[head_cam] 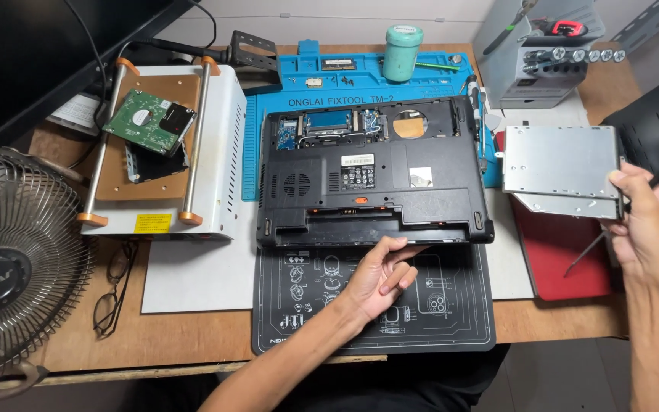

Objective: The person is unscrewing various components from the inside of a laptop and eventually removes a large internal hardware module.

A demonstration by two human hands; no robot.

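I had the desk (192, 336) below me, its two work mats, the blue one (421, 80) at the back and the black printed one (451, 320) in front, and across them the black laptop (371, 179) lay upside down with part of its bottom cover off and the circuit board showing near the back edge. To its left stood a white heating station (215, 152) carrying a bare hard drive (146, 122); a fan (9, 259) and a pair of spectacles (112, 290) sat further left.

My left hand (381, 276) rested at the laptop's front edge, fingers loosely curled, thumb against the casing, grasping nothing. My right hand (646, 221) was closed around a blue-handled screwdriver (623, 217) and at the same time touched the edge of the flat silver optical drive (562, 162), which lay on a red pad (566, 252) to the right, well apart from the laptop.

I judged the teardown to be midway: the drive out, the base still to be opened. The next move seemed to call for steadying the casing and finding the remaining screws.
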